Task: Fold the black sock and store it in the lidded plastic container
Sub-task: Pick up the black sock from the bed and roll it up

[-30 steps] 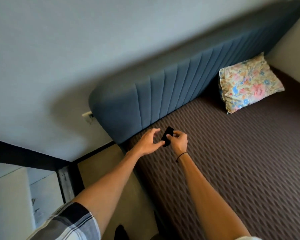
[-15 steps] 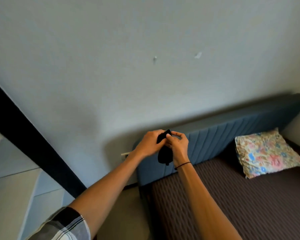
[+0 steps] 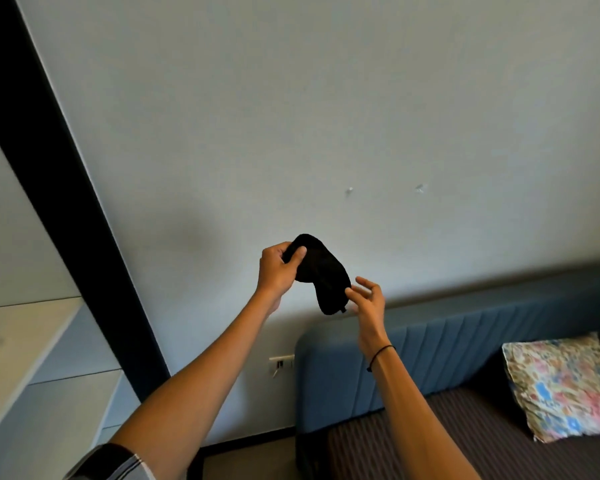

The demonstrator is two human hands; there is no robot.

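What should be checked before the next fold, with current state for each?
1. Left hand grip closed on the upper end of the black sock: ok.
2. Right hand grip on the lower end: cannot tell; fingers spread, fingertips at its edge.
3. Sock spread out between the hands: ok.
4. Sock folded: not ok.
5. Lidded container in view: not ok.
6. Bed below as a surface: ok.

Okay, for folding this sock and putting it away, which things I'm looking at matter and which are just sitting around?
Part of the job:
black sock
left hand, gripping its upper end
right hand, fingers at its lower end
No lidded container in view.

Just lying about:
floral pillow
blue headboard
wall socket
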